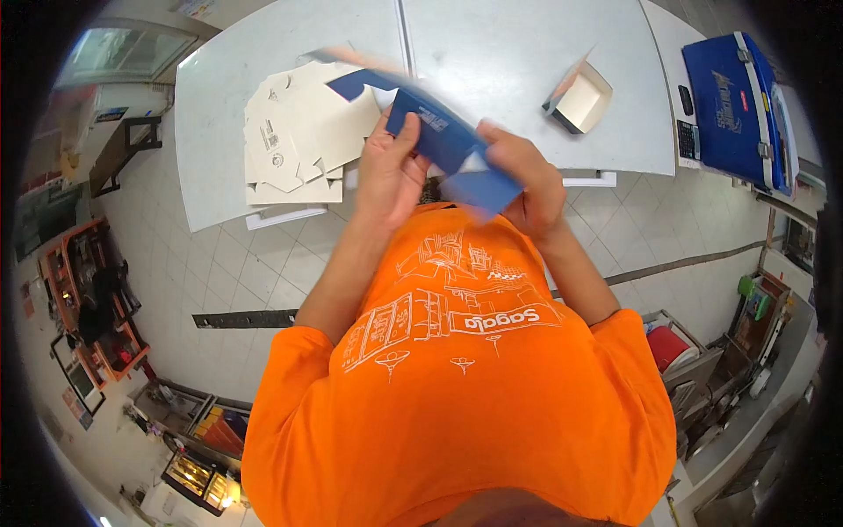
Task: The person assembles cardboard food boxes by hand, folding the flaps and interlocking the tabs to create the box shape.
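Between my hands, close to my chest at the table's near edge, is a partly folded blue cardboard box [435, 136] with pale print on its outer side. My left hand [391, 167] pinches its left part, thumb on the blue face. At the other end my right hand [527, 171] grips the card near a flap, which is smeared by motion. A stack of flat cream-coloured box blanks [290, 140] lies on the table to the left, just beyond my left hand. Farther right stands a folded open box [581, 101] with a cream inside and a raised lid.
The white table [518, 44] has a seam running away from me. On its right side are a blue hard case [733, 110] with metal latches and a calculator [688, 139]. Shelves [88, 299] stand at the far left, and a cluttered counter [746, 351] at the right.
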The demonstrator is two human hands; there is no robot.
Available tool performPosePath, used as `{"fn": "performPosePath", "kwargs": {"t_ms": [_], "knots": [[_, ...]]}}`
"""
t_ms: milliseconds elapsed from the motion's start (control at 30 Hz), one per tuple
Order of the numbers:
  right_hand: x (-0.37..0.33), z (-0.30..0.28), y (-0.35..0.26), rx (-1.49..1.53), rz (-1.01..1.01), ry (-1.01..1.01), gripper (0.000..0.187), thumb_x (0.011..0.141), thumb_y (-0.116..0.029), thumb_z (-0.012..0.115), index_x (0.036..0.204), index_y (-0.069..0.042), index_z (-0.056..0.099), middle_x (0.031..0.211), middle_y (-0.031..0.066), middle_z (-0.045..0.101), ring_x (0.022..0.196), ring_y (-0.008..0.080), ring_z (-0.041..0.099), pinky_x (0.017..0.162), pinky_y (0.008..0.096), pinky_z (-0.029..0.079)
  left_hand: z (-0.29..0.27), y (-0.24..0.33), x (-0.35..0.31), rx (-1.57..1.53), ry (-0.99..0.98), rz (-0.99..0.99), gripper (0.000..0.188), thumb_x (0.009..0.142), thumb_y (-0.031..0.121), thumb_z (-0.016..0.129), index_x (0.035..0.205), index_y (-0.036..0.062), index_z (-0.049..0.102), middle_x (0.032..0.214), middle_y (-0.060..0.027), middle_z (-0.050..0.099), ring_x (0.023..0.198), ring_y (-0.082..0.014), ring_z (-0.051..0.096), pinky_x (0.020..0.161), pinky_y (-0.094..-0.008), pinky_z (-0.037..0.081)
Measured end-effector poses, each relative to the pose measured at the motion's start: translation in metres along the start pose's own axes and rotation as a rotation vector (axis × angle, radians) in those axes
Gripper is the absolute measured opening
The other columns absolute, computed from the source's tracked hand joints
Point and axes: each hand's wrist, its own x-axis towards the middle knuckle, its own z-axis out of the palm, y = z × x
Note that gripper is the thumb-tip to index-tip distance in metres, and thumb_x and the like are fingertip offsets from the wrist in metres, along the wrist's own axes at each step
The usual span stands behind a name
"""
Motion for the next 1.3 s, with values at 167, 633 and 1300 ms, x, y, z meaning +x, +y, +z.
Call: {"fn": "performPosePath", "kwargs": {"t_ms": [167, 633, 1300], "knots": [[0.006, -0.013, -0.012, 0.194, 0.554, 0.280, 0.047, 0.087, -0.002, 0.068, 0.132, -0.012, 0.058, 0.137, 0.0238, 0.054, 0.106, 0.0380, 0.066, 0.082, 0.0384, 0.058, 0.030, -0.037, 0.006, -0.036, 0.008, 0.160, 0.019, 0.103, 0.020, 0.056, 0.116, 0.0065, 0.056, 0.105, -0.0063, 0.069, 0.095, -0.0164, 0.068, 0.085, -0.0322, 0.058], [-0.027, -0.047, 0.039, 0.196, 0.325, 0.274, 0.030, 0.074, -0.002, 0.076, 0.104, -0.008, 0.075, 0.125, 0.0223, 0.053, 0.113, 0.0361, 0.057, 0.088, 0.0375, 0.052, 0.084, -0.105, -0.012, -0.170, 0.104, 0.104, 0.031, 0.107, 0.029, 0.047, 0.127, 0.0057, 0.054, 0.120, -0.0097, 0.064, 0.103, -0.0184, 0.064, 0.093, -0.0338, 0.053], [-0.076, -0.127, 0.092, 0.604, 0.073, -0.670, 0.029, 0.085, -0.015, 0.067, 0.114, -0.013, 0.067, 0.129, 0.0141, 0.056, 0.115, 0.0341, 0.056, 0.096, 0.0432, 0.048, 0.099, -0.159, -0.075, 0.455, 0.044, -0.322, 0.072, 0.090, 0.002, 0.069, 0.150, -0.0014, 0.029, 0.095, -0.0087, 0.072, 0.083, -0.0091, 0.069, 0.075, -0.0207, 0.052]]}}
